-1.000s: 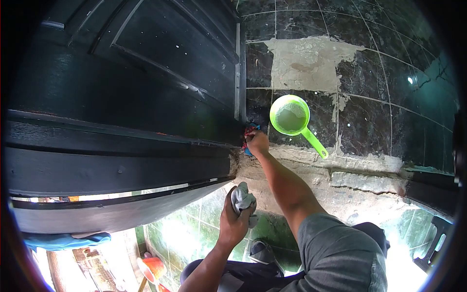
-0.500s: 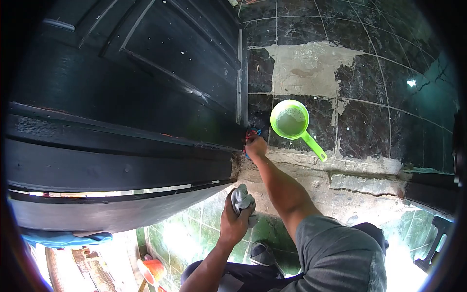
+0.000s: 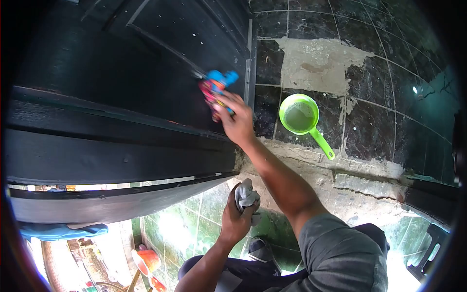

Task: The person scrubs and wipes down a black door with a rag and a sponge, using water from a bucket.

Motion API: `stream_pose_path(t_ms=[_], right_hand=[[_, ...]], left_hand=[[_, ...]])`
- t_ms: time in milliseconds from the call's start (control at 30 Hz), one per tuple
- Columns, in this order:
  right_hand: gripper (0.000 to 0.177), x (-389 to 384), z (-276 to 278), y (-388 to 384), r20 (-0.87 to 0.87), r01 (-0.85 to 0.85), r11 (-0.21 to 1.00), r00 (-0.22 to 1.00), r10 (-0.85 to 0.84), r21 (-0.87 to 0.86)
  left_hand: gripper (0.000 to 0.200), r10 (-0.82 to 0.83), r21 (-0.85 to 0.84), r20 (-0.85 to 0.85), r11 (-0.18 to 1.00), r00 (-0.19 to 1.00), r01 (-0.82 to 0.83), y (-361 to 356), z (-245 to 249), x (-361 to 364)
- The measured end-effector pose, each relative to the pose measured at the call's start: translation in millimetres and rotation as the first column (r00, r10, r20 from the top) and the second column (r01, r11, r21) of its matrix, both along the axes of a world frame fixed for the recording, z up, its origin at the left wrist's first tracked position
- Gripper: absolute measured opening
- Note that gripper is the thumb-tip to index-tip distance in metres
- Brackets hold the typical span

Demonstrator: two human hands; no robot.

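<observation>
My right hand (image 3: 236,117) is closed on a red and blue cloth (image 3: 217,90), pressed to the lower part of the dark door (image 3: 160,82). The cloth is smeared by motion. Lower down, my left hand (image 3: 236,219) grips a bunched grey cloth (image 3: 246,195), clear of the door. A bright green dipper (image 3: 299,114) with cloudy, foamy liquid in it stands on the dark floor tiles to the right of my right hand, its handle pointing down and to the right.
A rough concrete threshold (image 3: 301,170) runs below the dipper. Bare cement (image 3: 314,65) shows where tile is gone. An orange container (image 3: 147,262) stands at the lower left, under a blue cloth (image 3: 63,231) hanging further left. My shoe (image 3: 260,250) rests on green tiles.
My right hand has moved up and left with the red and blue cloth, from the door's bottom corner onto its panel. The left hand keeps its grey cloth. The view has shifted slightly.
</observation>
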State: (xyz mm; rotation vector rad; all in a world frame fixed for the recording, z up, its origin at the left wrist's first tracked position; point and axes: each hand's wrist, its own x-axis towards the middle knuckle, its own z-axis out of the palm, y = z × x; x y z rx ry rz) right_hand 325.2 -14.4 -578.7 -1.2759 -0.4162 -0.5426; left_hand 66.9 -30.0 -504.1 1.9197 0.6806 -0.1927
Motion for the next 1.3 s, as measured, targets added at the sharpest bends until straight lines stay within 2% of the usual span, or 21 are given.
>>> stream_pose_path(t_ms=[33,67,100,133,200,300,400,433,467,567,667,833,867,933,967,1000,1100,1133,1167,1200,1300], right_hand=[[0.023,-12.9,-32.8,6.5,-0.149,0.006,0.999,0.989,0.001,0.049],[0.023,-27.2,-81.6,21.2,-0.410,-0.022,0.965,0.902,0.132,0.262],[0.023,-33.5,-130.0,21.4,-0.487,-0.043,0.951,0.852,0.195,0.305],[0.024,-45.4,-179.2,17.0,-0.640,-0.050,0.976,0.748,0.179,0.214],[0.028,-62.4,-170.7,-6.3,-0.794,-0.204,0.961,0.607,-0.025,-0.186],[0.036,-42.5,-138.4,19.5,-0.709,0.037,0.977,0.682,-0.178,-0.210],[0.046,-25.8,-16.7,6.3,-0.632,-0.118,0.982,0.752,0.186,0.147],[0.046,-26.6,27.6,4.1,-0.393,-0.112,0.968,0.899,0.195,0.224],[0.045,-32.7,74.6,-2.2,-0.316,-0.244,0.925,0.888,0.333,0.292],[0.035,-55.7,173.2,-8.5,0.096,-0.286,0.930,0.958,0.271,0.230],[0.030,-43.9,166.6,-0.9,0.184,-0.103,0.991,0.979,0.085,0.089],[0.031,-39.4,-3.8,20.5,-0.146,0.005,1.000,0.989,-0.001,0.028],[0.031,-42.6,-49.4,24.2,-0.318,-0.103,0.989,0.939,0.131,0.104],[0.027,-55.9,-98.6,8.4,-0.556,-0.087,0.988,0.831,0.002,-0.126],[0.026,-50.3,-148.9,13.5,-0.686,-0.184,0.982,0.718,0.114,-0.030],[0.026,-48.8,-160.0,-4.1,-0.669,-0.257,0.849,0.730,-0.143,-0.461],[0.026,-31.6,-122.5,-43.6,-0.724,-0.583,0.666,0.684,0.093,-0.465],[0.023,-21.1,-105.0,-45.9,-0.655,-0.501,0.686,0.754,0.047,-0.528],[0.026,-7.0,-76.4,-48.2,-0.685,-0.492,0.781,0.720,0.116,-0.384],[0.029,7.7,-48.8,-51.7,-0.785,-0.555,0.821,0.564,0.254,-0.133],[0.035,54.8,44.2,-82.8,-0.695,-0.772,0.613,0.534,0.482,-0.168]], left_hand=[[0.063,0.009,-0.004,-0.013,1.000,1.000,-0.009,1.4,0.8,-0.5],[0.065,-0.001,0.018,-0.013,1.000,1.000,0.001,3.8,-1.3,-1.9],[0.065,-0.009,0.040,-0.016,0.999,1.000,0.010,5.3,0.5,-2.4],[0.065,-0.017,0.060,-0.019,0.998,1.000,0.019,5.6,2.1,-2.7],[0.057,-0.032,0.123,-0.008,0.992,0.999,0.033,-1.6,12.1,-3.5],[0.057,-0.058,0.138,0.033,0.989,0.998,0.053,-4.0,15.2,-4.3],[0.063,-0.066,0.134,0.053,0.989,0.996,0.059,1.2,5.1,-6.5],[0.063,-0.079,0.138,0.052,0.988,0.996,0.071,1.1,3.6,-6.4],[0.063,-0.025,0.089,-0.029,0.996,0.999,0.028,-0.2,1.2,-3.4],[0.062,-0.070,0.087,-0.022,0.994,0.997,0.071,1.6,-3.7,-7.0],[0.063,-0.058,0.163,-0.084,0.984,0.995,0.072,-8.8,10.6,-8.3],[0.066,-0.129,0.353,0.084,0.931,0.988,0.091,-2.1,-7.7,-32.4],[0.065,-0.097,0.325,0.006,0.941,0.995,0.089,-8.8,5.0,-27.7],[0.067,-0.195,0.319,-0.099,0.923,0.976,0.216,-13.2,4.2,-24.9],[0.069,-0.249,0.303,-0.158,0.909,0.956,0.287,-17.9,4.8,-25.9],[0.069,-0.279,0.263,-0.255,0.901,0.926,0.344,-25.9,11.4,-21.7],[0.069,-0.500,0.274,-0.257,0.783,0.827,0.559,-42.0,10.8,-33.1],[0.069,-0.545,0.232,-0.243,0.771,0.802,0.594,-47.9,15.8,-38.1],[0.068,-0.604,0.210,-0.259,0.726,0.753,0.655,-52.7,20.5,-39.6],[0.068,-0.657,0.181,-0.274,0.682,0.703,0.708,-57.1,25.0,-43.9],[0.065,-0.786,0.106,-0.265,0.551,0.558,0.828,-57.1,29.3,-62.2]])
